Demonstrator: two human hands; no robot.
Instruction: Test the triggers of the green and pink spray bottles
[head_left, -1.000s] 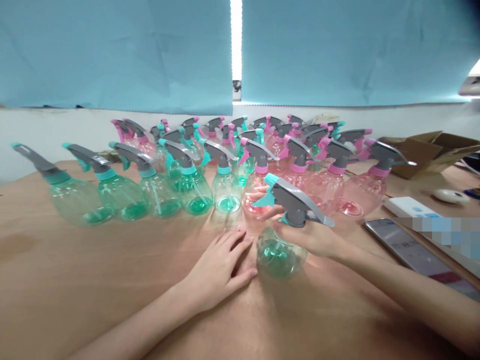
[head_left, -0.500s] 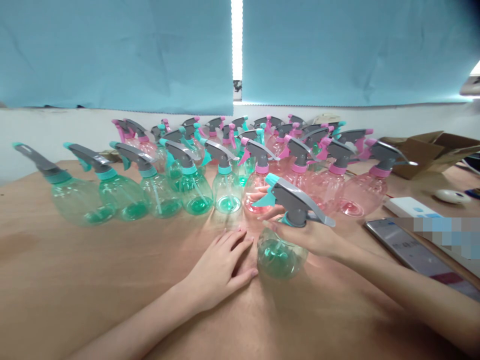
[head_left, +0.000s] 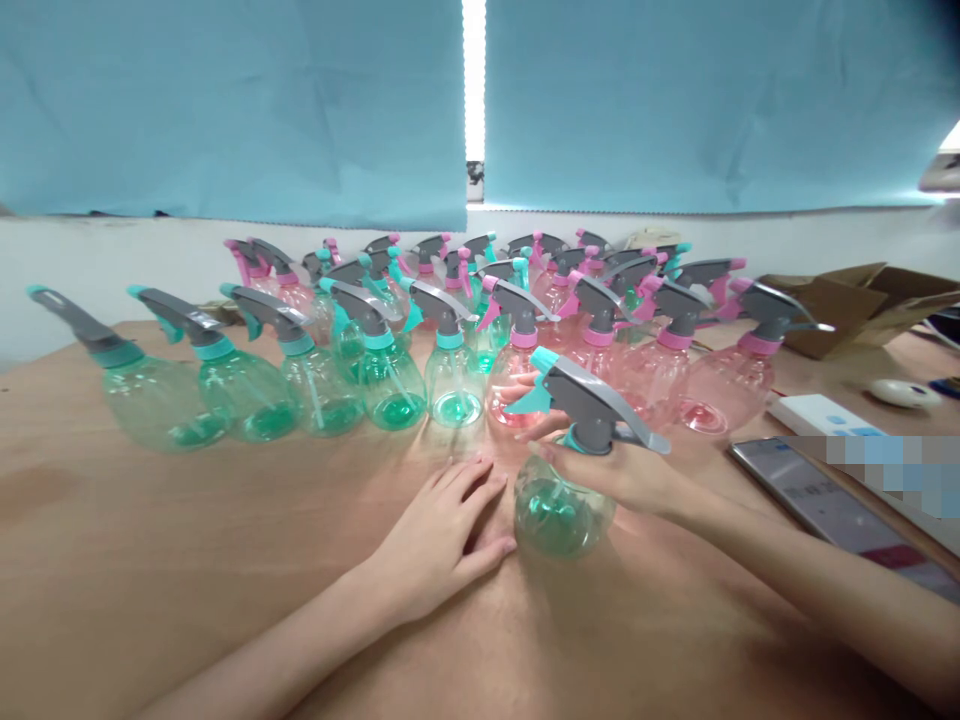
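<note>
A green spray bottle point(head_left: 559, 515) with a grey and turquoise trigger head stands upright on the wooden table point(head_left: 187, 560). Behind its neck is my right hand point(head_left: 622, 475), thumb and fingers wrapped round it just under the collar; the bottle and its head hide part of the fingers. My left hand point(head_left: 442, 540) lies flat on the tabletop, fingers stretched out, just left of this bottle and apart from it. Ahead of both hands runs a row of spray bottles: green ones point(head_left: 395, 385) at the left, pink ones point(head_left: 727, 385) at the right.
Further rows of pink and green spray bottles point(head_left: 292, 295) crowd the back. On the right lie a phone point(head_left: 817, 510), a white box point(head_left: 821, 412), a white computer mouse point(head_left: 904, 393) and an open cardboard box point(head_left: 862, 305). Blue curtains point(head_left: 240, 110) hang behind the table.
</note>
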